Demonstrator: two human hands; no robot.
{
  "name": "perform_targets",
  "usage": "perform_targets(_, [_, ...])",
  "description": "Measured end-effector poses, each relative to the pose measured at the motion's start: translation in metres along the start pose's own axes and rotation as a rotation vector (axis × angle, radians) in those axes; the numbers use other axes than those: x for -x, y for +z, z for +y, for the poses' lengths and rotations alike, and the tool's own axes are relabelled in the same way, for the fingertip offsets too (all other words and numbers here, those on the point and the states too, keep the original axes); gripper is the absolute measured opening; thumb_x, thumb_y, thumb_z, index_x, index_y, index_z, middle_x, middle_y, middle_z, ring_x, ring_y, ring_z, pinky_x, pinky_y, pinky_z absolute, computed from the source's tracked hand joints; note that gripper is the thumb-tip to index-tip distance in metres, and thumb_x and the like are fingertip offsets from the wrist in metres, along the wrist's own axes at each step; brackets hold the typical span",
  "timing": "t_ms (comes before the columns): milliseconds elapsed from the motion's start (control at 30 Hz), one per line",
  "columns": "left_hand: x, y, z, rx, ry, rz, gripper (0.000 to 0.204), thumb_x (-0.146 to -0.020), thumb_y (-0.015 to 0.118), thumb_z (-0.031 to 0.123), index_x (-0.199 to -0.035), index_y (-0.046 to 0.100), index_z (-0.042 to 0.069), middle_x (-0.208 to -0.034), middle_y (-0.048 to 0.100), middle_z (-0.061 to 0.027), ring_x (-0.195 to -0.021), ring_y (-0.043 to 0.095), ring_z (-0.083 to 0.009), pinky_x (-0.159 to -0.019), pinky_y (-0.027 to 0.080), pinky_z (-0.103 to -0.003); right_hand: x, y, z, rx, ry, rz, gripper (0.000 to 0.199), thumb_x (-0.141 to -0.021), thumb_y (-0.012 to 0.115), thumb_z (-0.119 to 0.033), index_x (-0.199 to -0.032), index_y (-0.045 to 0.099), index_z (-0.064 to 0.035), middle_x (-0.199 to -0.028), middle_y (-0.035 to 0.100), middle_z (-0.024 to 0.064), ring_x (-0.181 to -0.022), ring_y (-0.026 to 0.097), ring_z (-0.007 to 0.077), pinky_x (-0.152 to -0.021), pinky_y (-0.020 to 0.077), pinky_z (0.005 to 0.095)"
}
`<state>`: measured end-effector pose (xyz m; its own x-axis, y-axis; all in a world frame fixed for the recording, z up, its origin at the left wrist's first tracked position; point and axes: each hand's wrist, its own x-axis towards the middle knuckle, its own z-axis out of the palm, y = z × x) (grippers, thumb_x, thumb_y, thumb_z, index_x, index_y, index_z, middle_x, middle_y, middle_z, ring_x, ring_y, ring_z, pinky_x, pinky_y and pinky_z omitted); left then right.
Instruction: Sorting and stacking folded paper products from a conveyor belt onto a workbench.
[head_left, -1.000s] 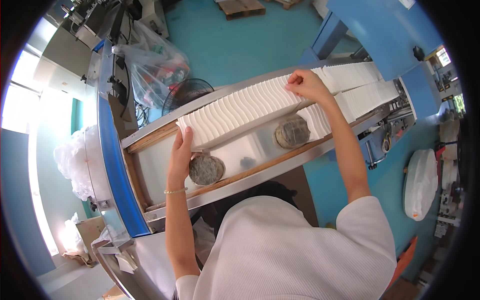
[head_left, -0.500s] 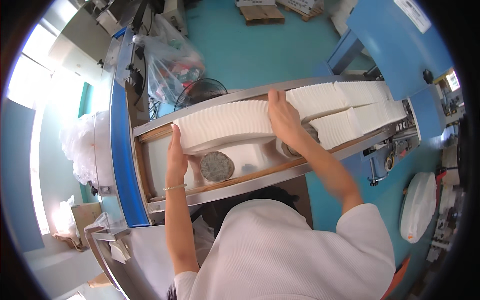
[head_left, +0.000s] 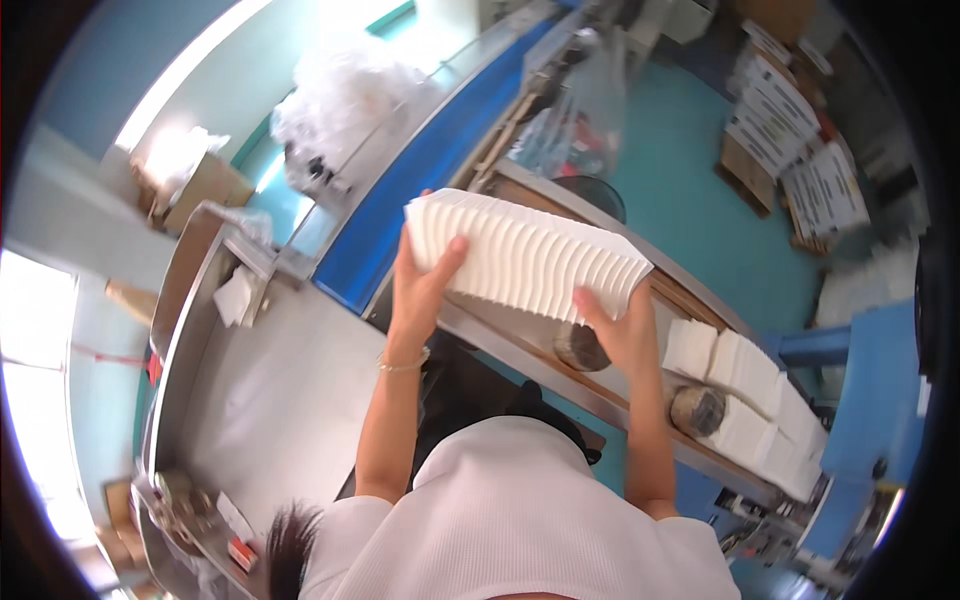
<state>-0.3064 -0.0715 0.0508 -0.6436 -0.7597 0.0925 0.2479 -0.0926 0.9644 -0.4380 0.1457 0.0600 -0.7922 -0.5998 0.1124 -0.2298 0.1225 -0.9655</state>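
A thick stack of white folded paper napkins (head_left: 525, 258) is lifted clear above the metal conveyor trough (head_left: 520, 340). My left hand (head_left: 420, 285) presses on the stack's left end, thumb over the top. My right hand (head_left: 625, 335) presses on its right end from below. The stack is squeezed between both palms. More white napkin stacks (head_left: 750, 395) lie further right in the trough, beside two round dark discs (head_left: 695, 410).
A steel table (head_left: 270, 390) lies to my left with a loose napkin (head_left: 238, 297) near its far edge. A blue machine frame (head_left: 400, 215) runs behind the trough. Clear plastic bags (head_left: 340, 95) sit beyond it. Cardboard and printed sheets (head_left: 795, 150) lie on the teal floor.
Both hands closed in on a section of napkins and lifted it out of the trough. The view swung left, bringing the steel table into sight.
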Motion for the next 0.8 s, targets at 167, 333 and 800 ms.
perform_targets(167, [0.113,-0.169,0.007,0.074,-0.068,0.466,0.069,-0.097,0.066,0.02,-0.153,0.03,0.002,-0.143,0.05,-0.01,-0.13,0.047,-0.0193,-0.11,0.036,-0.034,0.015,0.142,-0.014,0.201,-0.166,-0.436,0.075,-0.081,0.08,-0.028,-0.137,0.042,0.0045,-0.125,0.061,0.0222,-0.115,0.062,0.0322,-0.097,0.0479,0.0413])
perform_targets(333, [0.243,-0.251,-0.008,-0.127,-0.362,0.919,0.068,-0.099,0.064,0.03,-0.151,0.033,-0.001,-0.143,0.049,-0.0112,-0.132,0.045,-0.0202,-0.111,0.035,-0.033,0.032,0.289,0.032,0.235,-0.033,-0.98,0.078,-0.084,0.073,-0.043,-0.137,0.042,0.0056,-0.126,0.06,0.0285,-0.118,0.059,0.0426,-0.099,0.047,0.0433])
perform_targets(800, [0.25,-0.295,0.006,-0.426,-0.332,1.288,0.072,-0.099,0.058,0.046,-0.148,0.034,-0.002,-0.135,0.055,-0.0163,-0.123,0.052,-0.025,-0.104,0.041,-0.036,-0.021,0.338,0.059,0.091,0.521,-1.151,0.042,-0.1,0.061,-0.033,-0.128,0.061,-0.0019,-0.109,0.067,0.0037,-0.092,0.062,0.0116,-0.079,0.0497,0.028])
